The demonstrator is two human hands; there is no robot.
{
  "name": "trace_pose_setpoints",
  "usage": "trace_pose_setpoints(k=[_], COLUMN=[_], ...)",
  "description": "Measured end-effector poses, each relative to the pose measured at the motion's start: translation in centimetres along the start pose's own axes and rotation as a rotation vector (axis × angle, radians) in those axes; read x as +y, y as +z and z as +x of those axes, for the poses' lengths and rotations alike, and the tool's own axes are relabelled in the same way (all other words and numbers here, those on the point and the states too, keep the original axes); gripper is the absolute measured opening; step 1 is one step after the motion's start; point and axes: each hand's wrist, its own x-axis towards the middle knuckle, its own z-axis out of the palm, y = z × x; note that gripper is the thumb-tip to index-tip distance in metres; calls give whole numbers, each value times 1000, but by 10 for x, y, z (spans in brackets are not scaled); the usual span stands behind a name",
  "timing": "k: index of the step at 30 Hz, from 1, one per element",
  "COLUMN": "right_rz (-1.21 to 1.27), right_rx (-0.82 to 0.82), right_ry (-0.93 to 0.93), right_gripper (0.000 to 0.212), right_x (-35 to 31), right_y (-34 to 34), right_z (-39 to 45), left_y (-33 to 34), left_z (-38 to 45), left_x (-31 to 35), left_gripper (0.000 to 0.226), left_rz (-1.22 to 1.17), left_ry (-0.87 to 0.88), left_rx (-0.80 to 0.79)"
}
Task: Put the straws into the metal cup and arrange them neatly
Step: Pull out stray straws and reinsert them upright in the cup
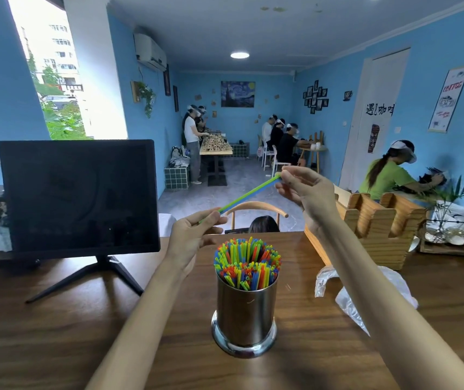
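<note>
I saw the left hand point(197, 229) pinching the lower end of two straws point(249, 195), one green and one blue, while the right hand point(306, 190) pinched their upper end, both raised above the metal cup point(246, 313). The cup stood upright on the wooden table point(56, 333), packed with coloured straws point(247, 263). A dark monitor point(78, 195) stood to the left, a crumpled plastic bag point(365, 294) lay just right of the cup, and a wooden holder point(380, 229) stood behind.
</note>
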Motion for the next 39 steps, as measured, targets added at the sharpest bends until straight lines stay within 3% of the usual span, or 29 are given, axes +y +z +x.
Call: trace_pose_setpoints(k=[4, 12, 17, 24, 39], right_rz=[85, -4, -102, -53, 57], right_rx=[25, 37, 52, 80, 110], right_ry=[12, -141, -176, -154, -56], right_gripper=[25, 40, 32, 17, 22], right_x=[17, 26, 33, 37, 41], right_y=[7, 14, 12, 10, 14], right_z=[-8, -16, -15, -15, -12], left_y=[-1, -6, -9, -14, -17], left_z=[-2, -4, -4, -2, -1], left_x=[-5, -8, -9, -7, -9], left_gripper=[12, 20, 33, 19, 22], left_rz=[12, 38, 22, -23, -59], left_ry=[-22, -50, -67, -52, -40], left_rx=[1, -22, -22, 27, 52])
